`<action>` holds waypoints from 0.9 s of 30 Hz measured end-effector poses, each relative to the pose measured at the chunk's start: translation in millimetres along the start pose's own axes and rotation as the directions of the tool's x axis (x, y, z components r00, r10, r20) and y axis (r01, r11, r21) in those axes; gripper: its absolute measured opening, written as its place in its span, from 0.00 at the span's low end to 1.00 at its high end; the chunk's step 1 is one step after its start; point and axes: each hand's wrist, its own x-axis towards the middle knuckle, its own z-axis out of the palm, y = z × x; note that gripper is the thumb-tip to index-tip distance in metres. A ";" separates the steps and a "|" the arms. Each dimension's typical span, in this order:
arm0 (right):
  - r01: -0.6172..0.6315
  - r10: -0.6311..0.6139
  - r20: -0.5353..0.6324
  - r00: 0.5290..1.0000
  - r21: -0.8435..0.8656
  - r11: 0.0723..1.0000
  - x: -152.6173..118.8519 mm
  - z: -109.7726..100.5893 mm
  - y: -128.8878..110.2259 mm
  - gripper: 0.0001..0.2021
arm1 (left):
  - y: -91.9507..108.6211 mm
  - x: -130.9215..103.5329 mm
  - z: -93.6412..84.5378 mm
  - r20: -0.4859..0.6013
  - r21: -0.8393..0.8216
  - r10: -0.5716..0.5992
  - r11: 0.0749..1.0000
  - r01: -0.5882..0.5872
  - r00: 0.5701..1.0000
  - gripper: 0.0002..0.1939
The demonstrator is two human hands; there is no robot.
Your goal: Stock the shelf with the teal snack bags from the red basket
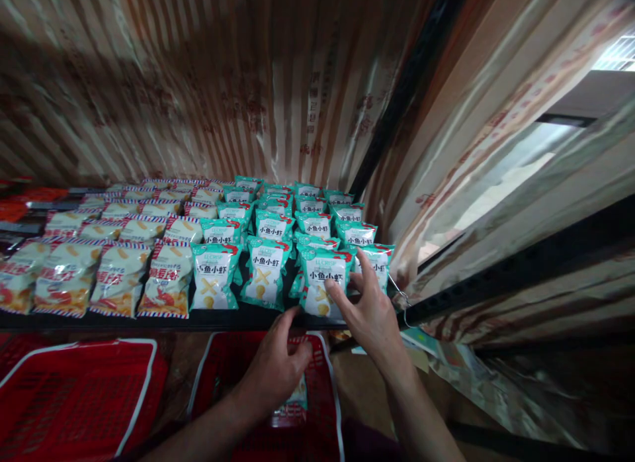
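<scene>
The right hand (372, 313) is at the front of a black shelf (262, 321), its thumb and forefinger spread apart. The thumb lies over the front of a green snack bag (317, 277), and the forefinger rises by that bag's right edge, in front of the last bag (381, 262) of the row. I cannot tell whether the fingers grip anything. The left hand (280, 366) is just below the shelf's front edge, thumb and forefinger parted with nothing between them, the forefinger's tip close to the edge.

The green bag stands upright in the front row, third from the left among the green ones, with more green bags (275, 225) in files behind it. To their left stand rows of white bags (166, 277) with striped edges, and orange packs (30, 204) lie farther left. Under the left hand is a red basket (327, 396) with a partly hidden package (299, 392) inside; another red basket (89, 396) is beside it at left. Striped cloth (223, 85) hangs behind the shelf, next to a black post (391, 118).
</scene>
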 end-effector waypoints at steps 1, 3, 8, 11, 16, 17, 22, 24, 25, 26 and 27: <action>-0.003 0.003 0.003 1.000 0.003 1.000 0.0 -0.4 -0.1 0.43 | 0.2 -0.2 0.0 0.002 0.002 0.004 1.000 -0.004 1.000 0.31; -0.004 0.004 0.008 1.000 0.011 1.000 -0.2 -1.7 -0.7 0.43 | 0.4 -0.7 0.0 0.005 0.003 0.007 1.000 -0.007 1.000 0.31; -0.007 0.007 0.007 1.000 0.020 1.000 -0.6 -5.2 -2.5 0.42 | 3.0 -2.4 0.2 -0.008 -0.002 0.004 1.000 -0.004 1.000 0.32; -0.015 0.015 0.012 1.000 0.033 0.999 -0.9 -6.7 -3.2 0.43 | 5.1 -3.0 0.1 -0.011 -0.024 0.011 1.000 -0.011 1.000 0.32; -0.024 0.021 0.038 0.999 0.057 0.998 -2.5 -7.4 -6.7 0.42 | 6.2 -3.7 -2.3 -0.021 0.050 -0.010 0.999 0.011 1.000 0.32; -0.022 0.020 0.039 0.999 0.054 0.998 -3.0 -7.0 -7.4 0.41 | 6.2 -3.7 -3.2 -0.026 0.070 -0.016 0.997 0.017 1.000 0.32; 0.005 -0.009 0.059 0.998 0.066 0.998 -5.4 -2.1 -11.3 0.40 | 7.4 -5.1 -8.4 -0.072 0.026 -0.028 0.999 0.030 0.997 0.29; 0.015 -0.023 0.076 0.997 0.103 0.995 -6.5 0.4 -14.1 0.40 | 7.9 -6.9 -10.9 -0.092 -0.012 -0.016 1.000 0.015 0.996 0.28; 0.017 -0.028 0.086 0.996 0.123 0.992 -7.2 1.8 -15.9 0.40 | 7.7 -7.9 -12.2 -0.105 -0.016 -0.008 1.000 0.007 0.994 0.28; 0.021 -0.035 0.095 0.995 0.142 0.990 -8.1 3.3 -17.8 0.40 | 7.0 -9.0 -13.6 -0.119 -0.011 -0.002 1.000 0.001 0.993 0.28; 0.027 -0.043 0.102 0.994 0.158 0.987 -9.0 5.0 -19.8 0.40 | 5.7 -10.0 -15.2 -0.133 -0.005 0.000 1.000 -0.001 0.991 0.28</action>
